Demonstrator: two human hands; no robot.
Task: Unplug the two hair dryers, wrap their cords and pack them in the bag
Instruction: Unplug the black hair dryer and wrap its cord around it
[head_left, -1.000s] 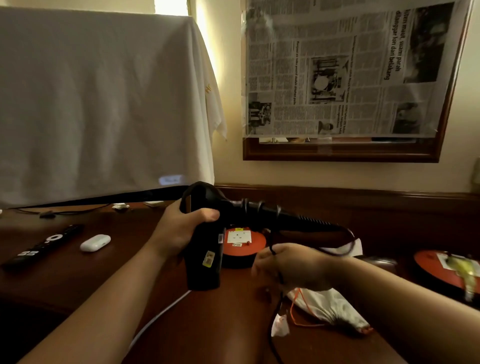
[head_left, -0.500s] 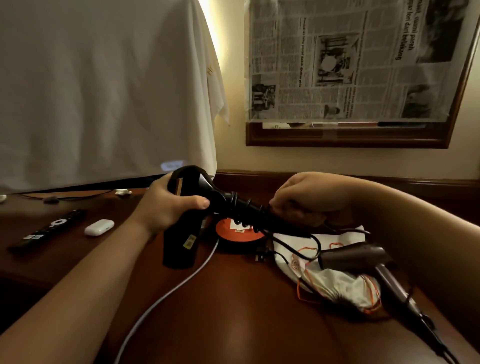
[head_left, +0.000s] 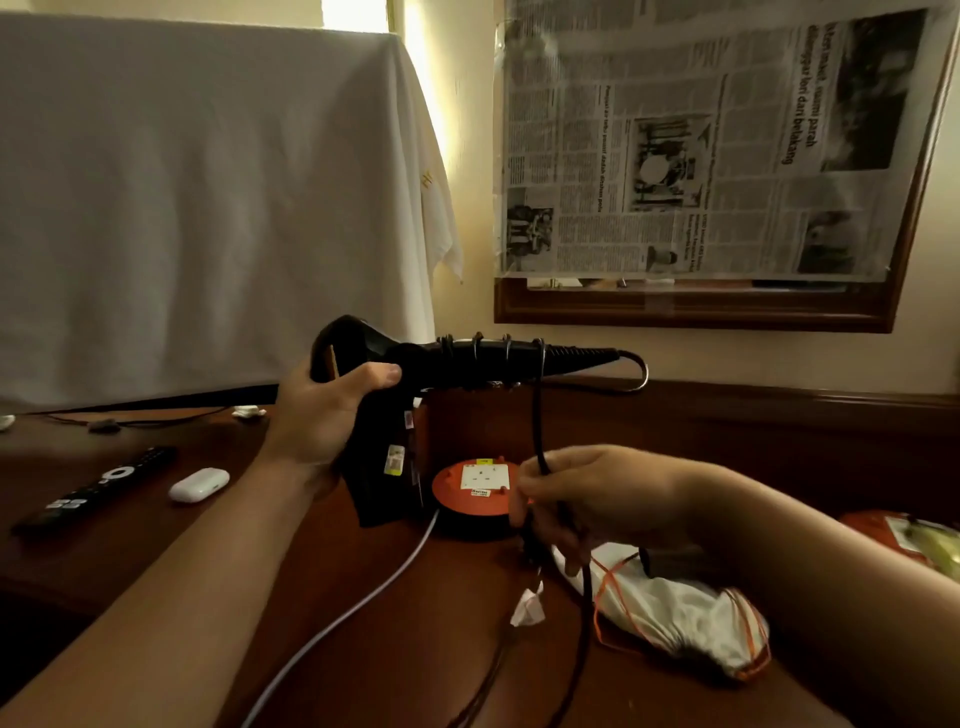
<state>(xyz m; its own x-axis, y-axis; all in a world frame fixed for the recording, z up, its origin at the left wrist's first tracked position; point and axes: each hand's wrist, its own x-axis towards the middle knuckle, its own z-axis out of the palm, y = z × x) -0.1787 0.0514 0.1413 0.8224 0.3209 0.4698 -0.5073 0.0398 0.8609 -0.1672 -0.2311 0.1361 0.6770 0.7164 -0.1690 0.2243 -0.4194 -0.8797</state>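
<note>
I'm holding the black hair dryer (head_left: 410, 384) up above the counter (head_left: 322, 587), my left hand (head_left: 322, 410) closed around the bend where barrel meets handle. Its handle is lying roughly level, pointing right, with several turns of the cord (head_left: 540, 415) already wound around it. From the last turn the cord is dropping almost straight down into my right hand (head_left: 587, 499), which is pinching it between thumb and fingers — so the loose run is hanging below the handle's long axis and my right hand is the nearer one to it. The next turn, I judge, calls for carrying that hand up and over the handle, across its axis. Below, the rest of the cord is trailing off the counter's front. Just behind my right hand is sitting an orange socket reel (head_left: 475, 493); beneath my right wrist, the white drawstring bag (head_left: 675, 618) is lying slack. A remote (head_left: 98, 488) and an earbud case (head_left: 199, 484) are resting well off to the left.
</note>
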